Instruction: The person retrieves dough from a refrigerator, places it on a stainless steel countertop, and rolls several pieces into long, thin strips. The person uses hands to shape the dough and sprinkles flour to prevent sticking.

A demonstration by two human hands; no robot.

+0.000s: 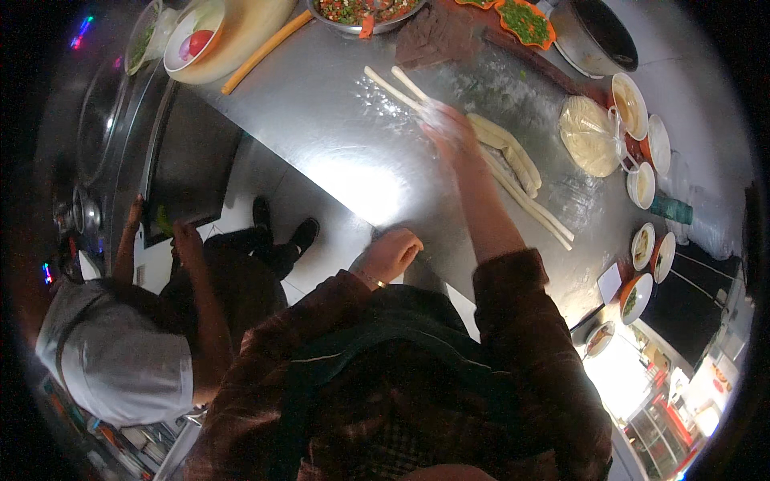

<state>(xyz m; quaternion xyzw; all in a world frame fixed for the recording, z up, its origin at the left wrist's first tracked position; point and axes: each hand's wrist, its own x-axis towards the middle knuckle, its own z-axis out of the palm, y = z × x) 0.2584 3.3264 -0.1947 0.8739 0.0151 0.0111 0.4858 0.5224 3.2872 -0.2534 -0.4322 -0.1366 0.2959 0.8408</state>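
Observation:
My right hand [448,129], blurred and pale with flour about the fingers, is over two long thin dough strips [529,207] on the metal worktop [283,120]. The strips stick out past both sides of the hand. Its fingers are too smeared to tell whether they grip the dough or only rest on it. Beside the wrist lies a thicker dough roll [511,150], folded or doubled. Loosely curled near the worktop's front edge, my left hand [394,252] shows nothing in it. Scattered flour whitens the metal around the dough.
Bagged dough [589,135] sits right, near several bowls [637,186] and a large pot [595,36]. At the back are a basin of chopped vegetables [367,21], a brown cloth [436,36] and a wooden rolling pin [267,51]. Another person [120,349] is at left.

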